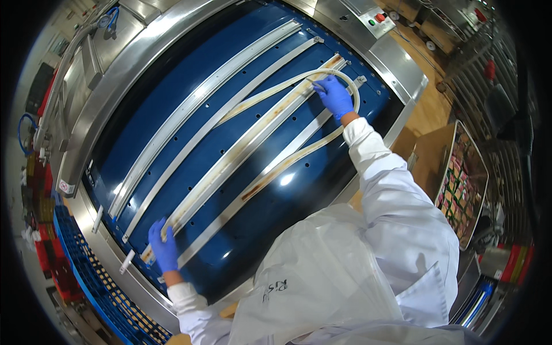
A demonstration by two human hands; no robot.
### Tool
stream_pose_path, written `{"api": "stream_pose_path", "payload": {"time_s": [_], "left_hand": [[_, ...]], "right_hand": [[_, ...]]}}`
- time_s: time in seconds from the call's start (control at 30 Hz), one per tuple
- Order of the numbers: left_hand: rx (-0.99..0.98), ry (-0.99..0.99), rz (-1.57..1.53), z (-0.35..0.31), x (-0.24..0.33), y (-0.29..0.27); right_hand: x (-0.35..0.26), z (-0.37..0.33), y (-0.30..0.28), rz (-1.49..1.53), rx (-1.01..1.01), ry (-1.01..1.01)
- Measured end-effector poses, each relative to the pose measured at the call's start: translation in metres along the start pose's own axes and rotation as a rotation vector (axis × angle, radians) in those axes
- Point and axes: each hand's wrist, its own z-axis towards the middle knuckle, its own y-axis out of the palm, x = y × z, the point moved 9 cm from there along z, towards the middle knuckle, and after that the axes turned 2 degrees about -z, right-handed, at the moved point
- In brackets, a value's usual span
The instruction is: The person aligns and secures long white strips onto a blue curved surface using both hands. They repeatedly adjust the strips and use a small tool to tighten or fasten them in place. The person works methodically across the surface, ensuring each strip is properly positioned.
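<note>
A long pale sealing bar [238, 148] with brown stains lies diagonally across a blue machine bed [190, 109]. At its near left end my left hand [164, 247], in a blue glove, is closed around the bar with fingers and thumb. Toward the far right end is my right hand [334, 99], also gloved in blue, its fingertips pinched together over the bar. Something thin and dark shows at those fingertips, too small to name. A cream flexible strip [270, 92], stained brown in places, loops around my right hand and trails back over the bed on both sides.
Further metal bars [201, 95] cross the bed beside the stained one. A steel frame [397, 75] with a control box and red and green buttons [376, 20] borders it. To the right stands a bin of mixed packages [460, 184]; a blue plastic crate [98, 282] is at lower left.
</note>
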Motion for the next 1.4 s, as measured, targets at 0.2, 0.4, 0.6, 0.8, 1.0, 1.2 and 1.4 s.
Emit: {"api": "stream_pose_path", "payload": {"time_s": [0.2, 0.4, 0.6, 0.8, 1.0, 1.2, 1.4], "left_hand": [[-0.069, 0.335, -0.085, 0.041, 0.226, 0.153], [-0.021, 0.624, 0.167, 0.106, 0.413, 0.256], [-0.484, 0.461, 0.147, 0.104, 0.437, 0.325], [-0.383, 0.312, 0.1, 0.098, 0.435, 0.342], [-0.241, 0.519, 0.246, 0.141, 0.461, 0.355], [-0.086, 0.534, 0.154, 0.202, 0.463, 0.359], [-0.173, 0.462, 0.227, 0.234, 0.412, 0.369]], "right_hand": [[0.034, 0.065, 0.024, -0.273, -0.206, -0.266], [0.011, 0.048, -0.018, 0.054, -0.36, -0.651], [0.017, 0.051, -0.082, 0.151, -0.37, -0.852], [0.074, 0.088, -0.028, 0.292, -0.523, -0.465], [0.163, 0.17, -0.011, 0.33, -0.245, 0.101], [0.167, 0.206, 0.024, 0.087, -0.285, -0.074], [0.16, 0.225, 0.028, 0.102, -0.106, -0.122]]}}
